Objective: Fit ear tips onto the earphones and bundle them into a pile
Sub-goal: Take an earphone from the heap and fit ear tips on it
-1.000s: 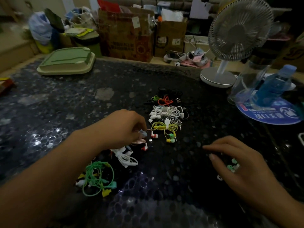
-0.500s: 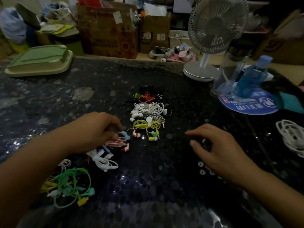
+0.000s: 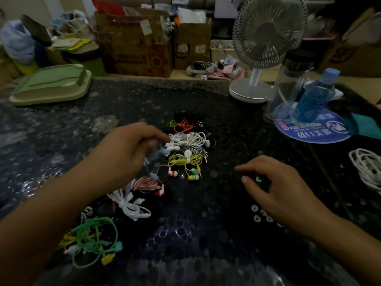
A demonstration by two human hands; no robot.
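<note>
**Left hand lifts a blue earphone off the heap**

Since half a second ago the left hand (image 3: 125,153) has risen toward twelve o'clock, drawing a pale blue earphone (image 3: 157,155) up from the table, its fingers curled round the bud end; motion blur hides the exact pinch. The right hand (image 3: 274,182), at three o'clock, has shifted slightly and hovers with fingers loosely bent above a green ear tip (image 3: 258,179); I cannot tell whether it grips anything.

Finished bundles (image 3: 186,141) lie piled at twelve o'clock, roughly five coils. Unfinished sets trail toward seven o'clock: a pink-striped pair (image 3: 147,183), a white coil (image 3: 128,205), a green tangle (image 3: 92,238).

Judged by look, the cords are light and limp and snag easily; better to hold the rigid bud. At least three white ear tips (image 3: 256,218) sit at four o'clock, tiny, soft, likely to roll.
</note>
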